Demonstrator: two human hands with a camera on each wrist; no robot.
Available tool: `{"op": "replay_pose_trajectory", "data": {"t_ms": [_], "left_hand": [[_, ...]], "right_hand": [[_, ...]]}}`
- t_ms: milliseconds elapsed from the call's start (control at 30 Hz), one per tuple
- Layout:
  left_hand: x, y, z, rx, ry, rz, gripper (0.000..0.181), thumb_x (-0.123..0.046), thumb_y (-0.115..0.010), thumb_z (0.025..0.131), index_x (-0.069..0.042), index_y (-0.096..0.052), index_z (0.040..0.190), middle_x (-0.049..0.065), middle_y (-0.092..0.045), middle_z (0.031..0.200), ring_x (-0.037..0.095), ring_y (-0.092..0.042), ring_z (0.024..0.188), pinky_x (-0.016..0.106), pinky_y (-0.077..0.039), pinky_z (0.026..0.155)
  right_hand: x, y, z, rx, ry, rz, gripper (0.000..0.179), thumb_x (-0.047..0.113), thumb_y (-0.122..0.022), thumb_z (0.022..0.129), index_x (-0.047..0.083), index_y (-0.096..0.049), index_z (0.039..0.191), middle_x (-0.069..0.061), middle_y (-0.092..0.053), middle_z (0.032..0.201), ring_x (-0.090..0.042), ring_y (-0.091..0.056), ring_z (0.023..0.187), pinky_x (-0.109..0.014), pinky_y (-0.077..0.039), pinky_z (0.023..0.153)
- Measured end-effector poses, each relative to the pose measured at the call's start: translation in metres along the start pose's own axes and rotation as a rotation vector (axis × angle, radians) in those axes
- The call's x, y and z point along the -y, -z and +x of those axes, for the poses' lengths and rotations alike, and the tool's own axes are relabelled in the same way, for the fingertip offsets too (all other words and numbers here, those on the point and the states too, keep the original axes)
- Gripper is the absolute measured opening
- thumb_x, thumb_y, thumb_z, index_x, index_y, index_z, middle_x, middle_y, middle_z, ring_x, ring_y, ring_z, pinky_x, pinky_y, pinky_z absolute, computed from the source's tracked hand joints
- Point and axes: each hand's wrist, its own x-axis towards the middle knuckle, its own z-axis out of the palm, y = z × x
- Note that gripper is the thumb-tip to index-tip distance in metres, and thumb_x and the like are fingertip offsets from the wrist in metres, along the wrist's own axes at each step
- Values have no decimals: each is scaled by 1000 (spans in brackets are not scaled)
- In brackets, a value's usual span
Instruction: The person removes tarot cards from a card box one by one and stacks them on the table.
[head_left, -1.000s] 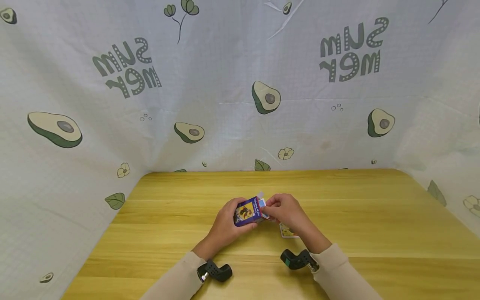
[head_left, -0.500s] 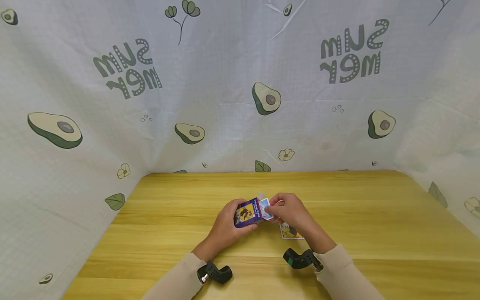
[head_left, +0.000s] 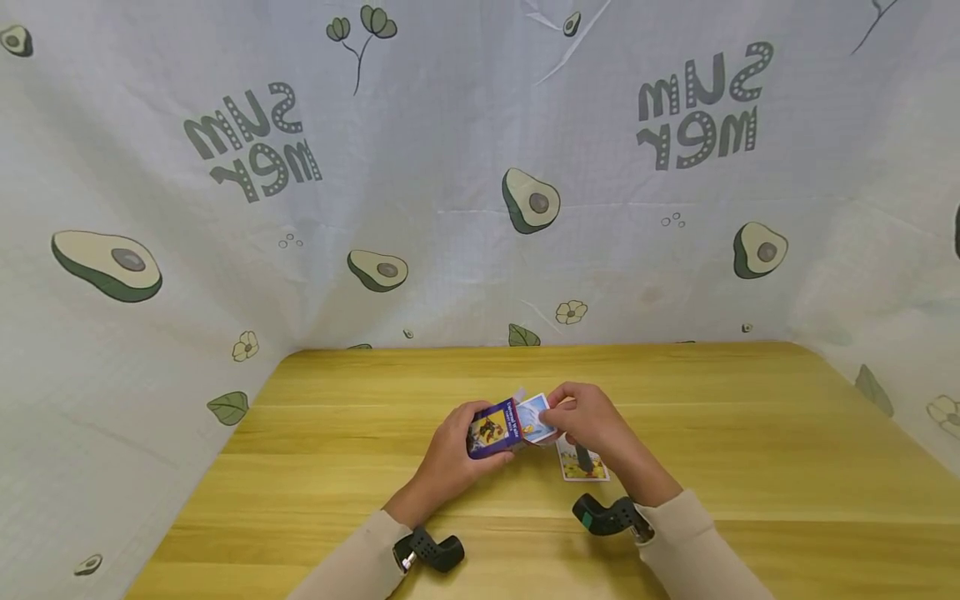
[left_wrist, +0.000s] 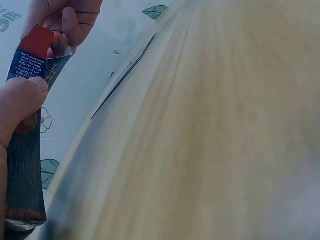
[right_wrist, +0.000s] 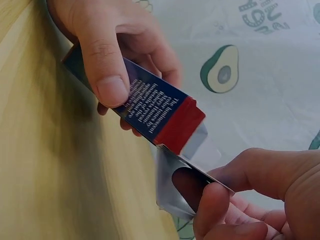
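Observation:
My left hand (head_left: 448, 454) grips a dark blue tarot card box (head_left: 489, 431), its thumb along a printed side. The box's open end points right, with a red flap (right_wrist: 181, 125) sticking out in the right wrist view. A white-bordered card with a pale blue picture (head_left: 533, 416) stands partly out of that end. My right hand (head_left: 592, 423) pinches the card's outer edge between thumb and fingers. Below the right hand, another picture card (head_left: 583, 467) lies face up on the table, its upper part partly covered. How many cards are inside the box is hidden.
The yellow wood-grain table (head_left: 360, 467) stretches out around both hands. A white curtain with avocado prints (head_left: 450, 167) hangs behind it and along the sides. Each wrist carries a black camera mount, such as the right one (head_left: 606, 515).
My right hand has moved a little to the right, drawing the card farther out of the box. More of the card on the table shows. My left hand has held its place.

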Motion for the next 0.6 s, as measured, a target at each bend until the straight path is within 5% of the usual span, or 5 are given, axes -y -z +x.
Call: {"op": "replay_pose_trajectory", "data": {"t_ms": [333,600], "left_hand": [[-1,0,0,4,9,8,73,-44,-78,79,-8,-48,135,1,-55,126,14,-53,107,35,-47,90],[-1,-1,0,-1,6,15,73,-42,-79,78,-8,-48,134,2,-55,126,14,-53,106,34,-48,88]], "right_hand": [[0,13,0,-16,-6,2,24,14,-66,87,0,-59,104,-10,-70,86,-25,-61,72,-36,-53,66],[0,20,1,-11,-9,27,25,14,-65,86,-1,-57,104,-9,-70,81,-28,-60,73,-28,-47,61]]}}
